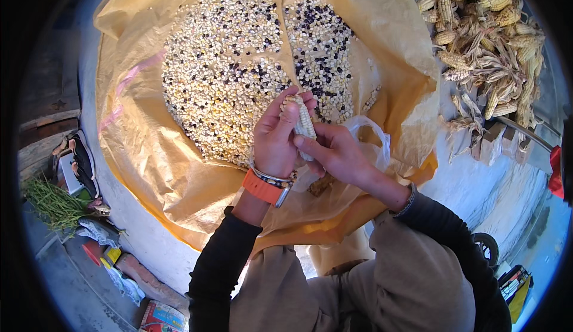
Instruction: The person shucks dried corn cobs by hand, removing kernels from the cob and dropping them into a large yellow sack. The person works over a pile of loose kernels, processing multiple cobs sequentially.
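My left hand (280, 132) is wrapped around a dried ear of pale corn (305, 123), its thumb lying along the side near the top. My right hand (338, 153) grips the lower part of the same ear, thumb pressed on the kernels. Below the hands a wide layer of loose corn kernels (224, 72), mostly white and yellow with many dark purple ones, covers a yellow woven plastic sack (147, 153). A clear plastic bag (378, 139) lies under my right hand, beside a brown piece (321, 185) that I cannot identify.
A heap of dried corn ears with husks (492, 45) sits at the upper right, beside a metal bar (523, 132). On the left are cut green grass (56, 204), a shoe (83, 164) and a brick (150, 278). A small black wheel (485, 249) stands at right.
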